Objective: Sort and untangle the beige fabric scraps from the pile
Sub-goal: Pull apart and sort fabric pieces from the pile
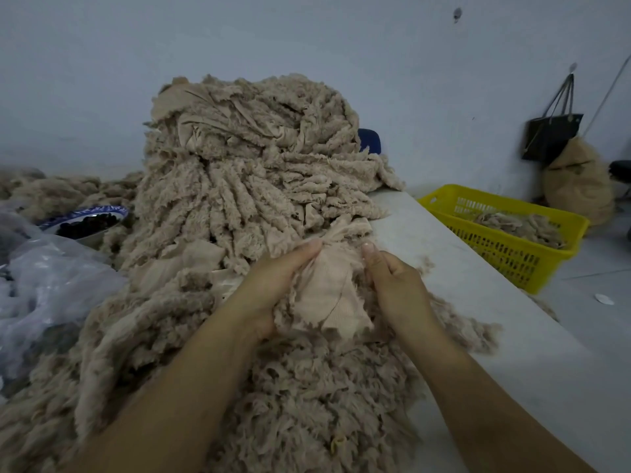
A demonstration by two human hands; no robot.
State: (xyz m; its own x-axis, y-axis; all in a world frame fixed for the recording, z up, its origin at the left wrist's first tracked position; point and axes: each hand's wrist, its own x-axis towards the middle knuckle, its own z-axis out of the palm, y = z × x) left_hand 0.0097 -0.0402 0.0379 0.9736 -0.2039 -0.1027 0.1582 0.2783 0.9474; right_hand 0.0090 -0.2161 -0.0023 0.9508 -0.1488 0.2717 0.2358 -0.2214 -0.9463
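Background: pale wall (307, 35), grey tabletop (461, 268) along the right side, dim light.
Pile: tall beige pile (239, 186) of fuzzy strips, centre-left on the tabletop, spilling toward the camera and under both forearms.
Scrap: flat beige scrap (327, 295), smooth ribbed side up, at the near foot of the pile, between the hands. Long axis runs roughly away from the camera; far end is bunched and looks caught in the pile.
Left hand: left hand (273, 281) curled along the scrap's left edge, thumb pinching the bunched top.
Right hand: right hand (396, 285) pinches the right edge, fingers (392, 268) curled, thumb up.
Key relation: one hand on each side of the scrap, the pile beyond them. Freeing it likely means pulling toward the body or spreading it apart. Right hand is nearer the basket.
Containers: yellow basket (532, 264) off the tabletop's right edge, lower down, holds some beige scraps (519, 223). Blue-rimmed bowl (99, 211) left of the pile holds dark pieces, cannot tell what. Clear plastic bag (44, 278) far left, contents unclear.
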